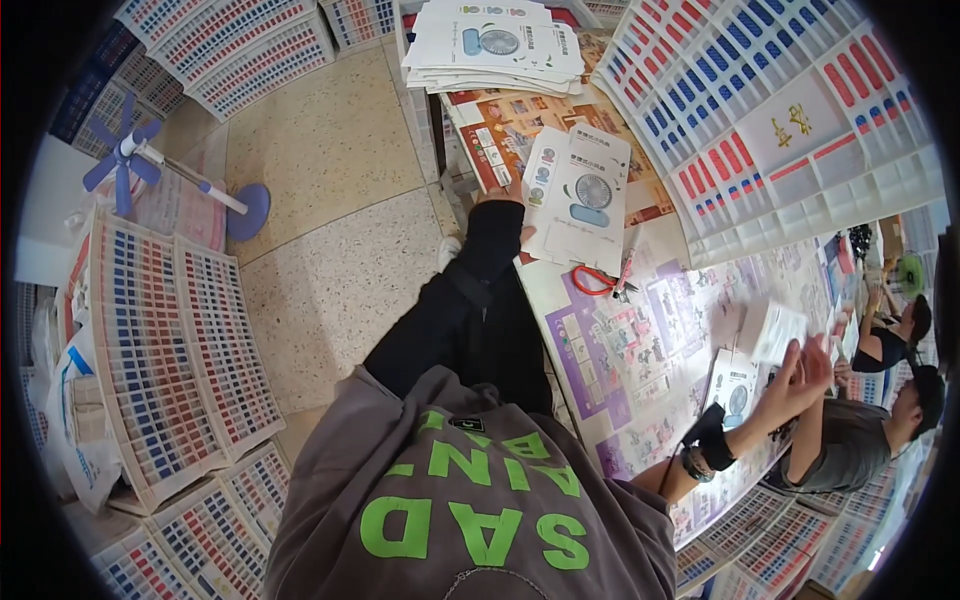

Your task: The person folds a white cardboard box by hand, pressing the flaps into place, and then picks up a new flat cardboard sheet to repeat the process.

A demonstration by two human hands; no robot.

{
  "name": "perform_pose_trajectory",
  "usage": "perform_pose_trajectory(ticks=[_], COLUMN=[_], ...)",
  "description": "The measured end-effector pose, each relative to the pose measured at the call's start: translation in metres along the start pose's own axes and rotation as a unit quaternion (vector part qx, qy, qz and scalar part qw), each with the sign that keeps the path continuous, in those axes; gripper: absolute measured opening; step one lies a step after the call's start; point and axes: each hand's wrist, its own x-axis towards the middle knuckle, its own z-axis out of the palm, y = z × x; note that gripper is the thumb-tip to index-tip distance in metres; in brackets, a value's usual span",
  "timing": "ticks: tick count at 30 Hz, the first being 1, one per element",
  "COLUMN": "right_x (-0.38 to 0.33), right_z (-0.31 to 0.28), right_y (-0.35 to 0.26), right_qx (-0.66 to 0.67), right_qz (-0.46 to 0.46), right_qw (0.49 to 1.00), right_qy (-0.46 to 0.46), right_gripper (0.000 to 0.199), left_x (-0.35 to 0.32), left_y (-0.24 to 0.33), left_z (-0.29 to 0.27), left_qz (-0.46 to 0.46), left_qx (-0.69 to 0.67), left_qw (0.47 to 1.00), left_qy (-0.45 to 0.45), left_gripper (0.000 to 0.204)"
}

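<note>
The left hand [512, 232], in a black sleeve, rests at a flat white cardboard fan box [583, 200] on the paper-covered surface [640, 370]. Red-handled scissors [598, 281] lie just beside it. The right hand [805, 370] is raised, open, near a white folded carton [776, 331].

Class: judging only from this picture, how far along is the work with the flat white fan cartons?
Looks done: a stack of flat cartons lies at the table's far end. In hand: the left hand rests on the edge of one flat carton; the right hand is raised above another carton. Left: both lie unfolded; red scissors lie unused.
</note>
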Motion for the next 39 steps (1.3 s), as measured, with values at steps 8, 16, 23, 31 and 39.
perform_pose_trajectory(ticks=[8,16,23,31,39], right_x=[-0.033,-0.043,-0.023,0.0,-0.059], right_z=[0.122,0.195,0.169,0.117,0.089], right_y=[-0.115,-0.169,-0.192,-0.202,-0.17], right_qx=[0.171,0.254,0.221,0.353,0.54], right_qz=[-0.208,-0.374,-0.396,-0.298,-0.094], right_qw=[0.849,0.679,0.716,0.839,0.805], right_qy=[-0.454,-0.579,-0.53,-0.289,-0.228], right_gripper=[0.051,0.074,0.063,0.06,0.048], left_x=[0.014,0.033,0.04,-0.036,-0.038], left_y=[-0.002,-0.008,0.045,0.1,0.086], left_z=[-0.073,-0.12,-0.152,-0.102,-0.122], left_qz=[0.192,0.494,0.462,0.301,0.138], left_qx=[0.08,0.163,-0.036,-0.272,-0.493], left_qw=[0.978,0.851,0.874,0.914,0.858], left_qy=[0.021,0.073,0.146,0.012,0.026], left_gripper=[0.032,0.011,0.021,0.128,0.068])
